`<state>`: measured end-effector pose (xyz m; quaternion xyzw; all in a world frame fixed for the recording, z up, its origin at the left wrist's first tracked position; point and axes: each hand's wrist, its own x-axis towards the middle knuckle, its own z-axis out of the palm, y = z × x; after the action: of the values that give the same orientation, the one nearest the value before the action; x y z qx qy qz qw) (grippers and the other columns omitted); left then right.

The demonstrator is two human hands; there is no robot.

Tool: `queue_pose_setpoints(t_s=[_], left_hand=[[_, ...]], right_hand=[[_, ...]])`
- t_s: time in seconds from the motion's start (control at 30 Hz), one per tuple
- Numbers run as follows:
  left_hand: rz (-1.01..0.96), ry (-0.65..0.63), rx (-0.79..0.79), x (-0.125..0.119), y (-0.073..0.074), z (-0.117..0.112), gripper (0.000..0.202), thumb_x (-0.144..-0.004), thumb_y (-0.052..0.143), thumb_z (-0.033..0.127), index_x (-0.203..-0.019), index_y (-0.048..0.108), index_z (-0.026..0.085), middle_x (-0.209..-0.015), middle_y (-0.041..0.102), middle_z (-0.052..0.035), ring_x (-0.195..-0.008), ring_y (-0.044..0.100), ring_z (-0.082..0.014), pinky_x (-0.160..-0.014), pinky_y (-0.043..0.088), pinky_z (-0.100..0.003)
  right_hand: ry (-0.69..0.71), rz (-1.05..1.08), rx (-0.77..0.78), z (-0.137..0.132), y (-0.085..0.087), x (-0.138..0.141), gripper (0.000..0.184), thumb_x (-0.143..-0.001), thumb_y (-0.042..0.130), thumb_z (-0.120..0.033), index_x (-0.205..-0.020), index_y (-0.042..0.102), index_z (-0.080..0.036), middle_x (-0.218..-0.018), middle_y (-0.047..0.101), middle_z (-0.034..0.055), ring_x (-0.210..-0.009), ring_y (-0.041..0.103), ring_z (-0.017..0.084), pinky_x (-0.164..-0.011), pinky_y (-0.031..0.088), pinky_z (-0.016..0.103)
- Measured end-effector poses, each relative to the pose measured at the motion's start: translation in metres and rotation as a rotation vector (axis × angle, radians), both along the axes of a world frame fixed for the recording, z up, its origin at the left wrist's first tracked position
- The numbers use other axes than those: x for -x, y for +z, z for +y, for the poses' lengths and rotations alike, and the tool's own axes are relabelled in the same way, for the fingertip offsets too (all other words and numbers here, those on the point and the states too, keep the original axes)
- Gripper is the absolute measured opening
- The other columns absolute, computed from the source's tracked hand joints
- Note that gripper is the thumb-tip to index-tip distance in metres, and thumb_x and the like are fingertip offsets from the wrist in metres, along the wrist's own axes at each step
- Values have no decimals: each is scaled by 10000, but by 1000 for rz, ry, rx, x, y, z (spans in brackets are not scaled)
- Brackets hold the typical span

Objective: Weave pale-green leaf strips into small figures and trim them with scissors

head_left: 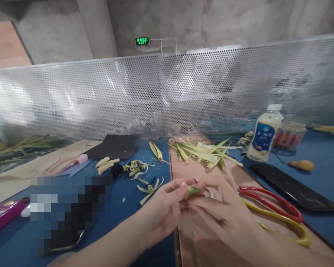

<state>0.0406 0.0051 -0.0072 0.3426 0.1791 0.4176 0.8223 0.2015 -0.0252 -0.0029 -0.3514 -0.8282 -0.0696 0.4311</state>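
Note:
My left hand (167, 207) and my right hand (224, 209) meet above the brown board (195, 246). Between their fingertips is a small pale-green piece of leaf (192, 191), which looks folded; the fingers partly hide it. The left thumb and fingers pinch it from the left, while the right fingers close on its other side. A pile of long pale-green leaf strips (208, 154) lies on the board beyond the hands. Scissors with one red and one yellow handle (281, 205) rest just right of my right hand, their blades hidden.
A milk-like bottle (264, 135), a clear jar (289, 135) and a black phone (295, 189) are at the right. Small woven leaf pieces (133, 168) and a black sheet (114, 146) lie left of centre. A perforated metal screen (128, 96) closes the back.

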Motion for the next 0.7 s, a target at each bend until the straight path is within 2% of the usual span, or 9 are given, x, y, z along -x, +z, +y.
queue_pose_setpoints(t_s=[0.13,0.23,0.43,0.7], left_hand=[[26,10,0,0,2,0,209,-650,743,258,-805,655,149,-816,690,-60,-717,625,-135,-707,443,-267],[25,21,23,0,3,0,201,-654,741,240,-798,634,150,-807,680,-48,-719,619,-131,-716,442,-267],[0,5,10,0,3,1,49,-791,604,200,-803,594,153,-798,662,-31,-710,608,-111,-701,441,-256],[11,-8,13,2,4,-3,86,-808,581,235,-844,613,164,-816,662,-34,-690,605,-115,-659,428,-247]], right_hand=[[10,-14,-38,2,-5,-2,194,-815,526,-161,-902,639,-293,-978,515,24,-943,467,193,-777,443,328],[24,0,8,2,-7,-3,197,-831,502,-150,-903,624,-287,-980,500,25,-934,459,187,-781,445,329],[7,20,5,-3,-1,-3,181,-828,507,-164,-864,643,-278,-961,531,32,-911,496,195,-736,470,337],[1,25,-10,-7,1,-3,210,-828,494,-164,-846,662,-287,-942,569,19,-870,523,187,-757,472,353]])
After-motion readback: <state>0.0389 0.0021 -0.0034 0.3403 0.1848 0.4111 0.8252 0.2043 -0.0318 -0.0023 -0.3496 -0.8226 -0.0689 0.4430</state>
